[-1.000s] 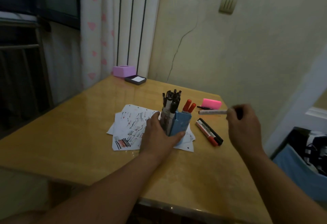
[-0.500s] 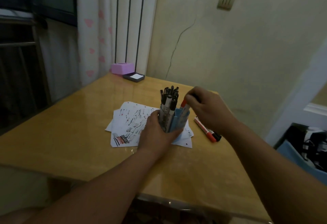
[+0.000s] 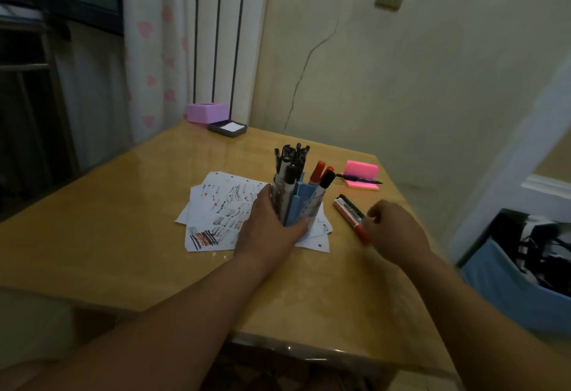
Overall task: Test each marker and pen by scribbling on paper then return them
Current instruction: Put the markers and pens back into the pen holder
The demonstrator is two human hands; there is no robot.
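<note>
A blue pen holder full of black and red markers stands on scribbled white paper. My left hand grips the holder from its near left side. To its right a red marker and a black marker lie side by side on the table. My right hand is at their near ends, fingers loosely curled over them; no marker is lifted.
A pink sticky pad with a black pen across it lies behind the markers. A purple box and a dark tray sit at the far corner. A blue bin stands right of the table.
My right hand carried a white marker to the holder, left it there, then dropped back to the two markers lying on the table. My left hand stayed on the holder.
</note>
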